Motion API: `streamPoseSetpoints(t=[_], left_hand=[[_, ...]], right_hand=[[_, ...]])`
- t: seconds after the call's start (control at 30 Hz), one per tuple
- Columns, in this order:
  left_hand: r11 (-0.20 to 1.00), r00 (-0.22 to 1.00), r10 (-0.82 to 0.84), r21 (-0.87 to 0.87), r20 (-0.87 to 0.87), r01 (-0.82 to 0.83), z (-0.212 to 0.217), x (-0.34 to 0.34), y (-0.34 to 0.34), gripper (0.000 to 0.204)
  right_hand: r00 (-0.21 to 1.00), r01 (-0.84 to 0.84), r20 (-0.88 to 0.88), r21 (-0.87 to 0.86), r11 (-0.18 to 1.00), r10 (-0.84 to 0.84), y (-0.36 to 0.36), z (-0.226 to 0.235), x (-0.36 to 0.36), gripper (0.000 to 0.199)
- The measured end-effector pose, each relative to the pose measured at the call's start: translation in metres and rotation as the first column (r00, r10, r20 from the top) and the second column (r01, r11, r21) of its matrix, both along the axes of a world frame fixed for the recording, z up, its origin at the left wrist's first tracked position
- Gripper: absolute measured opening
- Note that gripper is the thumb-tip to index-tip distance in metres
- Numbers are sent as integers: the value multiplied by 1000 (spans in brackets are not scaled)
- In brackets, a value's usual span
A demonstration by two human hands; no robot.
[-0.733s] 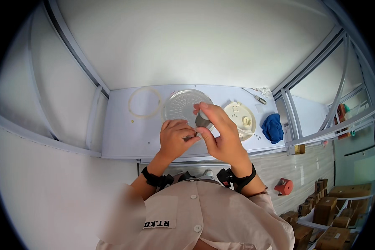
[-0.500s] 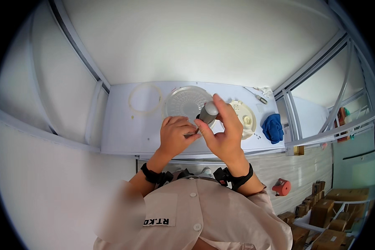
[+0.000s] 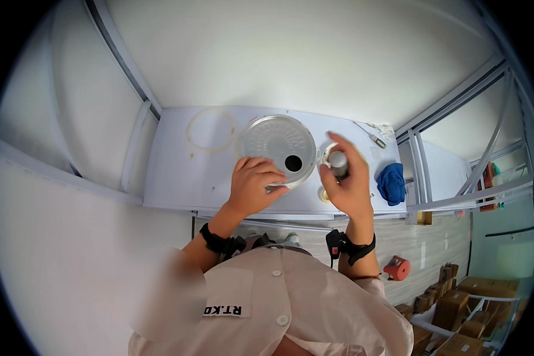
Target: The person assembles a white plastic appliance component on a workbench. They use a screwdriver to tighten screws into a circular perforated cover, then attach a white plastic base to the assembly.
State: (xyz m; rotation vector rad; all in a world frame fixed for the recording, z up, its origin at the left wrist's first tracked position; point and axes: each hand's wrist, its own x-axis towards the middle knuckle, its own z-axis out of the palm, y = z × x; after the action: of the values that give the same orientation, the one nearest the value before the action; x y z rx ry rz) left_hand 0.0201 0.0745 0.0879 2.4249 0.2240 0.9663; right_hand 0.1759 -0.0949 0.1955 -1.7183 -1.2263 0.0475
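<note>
A round, shallow silver metal pan (image 3: 273,133) with a ridged pattern lies on the white table, a small black disc (image 3: 293,163) showing inside it. At its near left edge, my left hand (image 3: 255,185) has its fingers over the rim and its thumb close to them, gripping it. My right hand (image 3: 351,184) is just right of the pan, curled around a grey cylinder with a rounded, lighter end (image 3: 338,160). A cream-white round part (image 3: 325,153) sits behind that hand, mostly hidden by it.
A thin, pale ring (image 3: 190,130) lies at the table's far left. Toward the right are a screwdriver (image 3: 378,141) and a bunched blue cloth (image 3: 391,184). White frame posts border the table (image 3: 172,178). A red stool (image 3: 397,269) and cardboard boxes (image 3: 454,308) stand on the floor.
My right hand has carried the grey cylinder from over the pan to the right, above the cream part. The black disc in the pan is now uncovered. My left hand stays at the rim.
</note>
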Motion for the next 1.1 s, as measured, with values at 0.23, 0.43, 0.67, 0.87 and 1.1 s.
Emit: streamPoseSetpoints(t=[0.23, 0.43, 0.67, 0.87, 1.1], left_hand=[[1000, 1000, -3, -5, 27, 3, 0, 2, -1, 10], [1000, 1000, -1, 5, 30, 1, -2, 4, 2, 6], [990, 996, -77, 113, -38, 81, 7, -7, 24, 7], [997, 993, -73, 25, -92, 75, 3, -21, 39, 6], [938, 996, 39, -348, 82, -8, -24, -29, 46, 73]], right_hand=[[990, -66, 98, -291, 954, 98, 7, -69, 18, 55], [979, -23, 183, -317, 948, 85, 3, -84, 6, 48], [955, 45, 287, -405, 913, 80, -1, -79, -14, 46], [966, 52, 252, -408, 912, 57, 2, -77, -38, 52], [998, -68, -15, -215, 974, 67, 6, -77, -27, 44]])
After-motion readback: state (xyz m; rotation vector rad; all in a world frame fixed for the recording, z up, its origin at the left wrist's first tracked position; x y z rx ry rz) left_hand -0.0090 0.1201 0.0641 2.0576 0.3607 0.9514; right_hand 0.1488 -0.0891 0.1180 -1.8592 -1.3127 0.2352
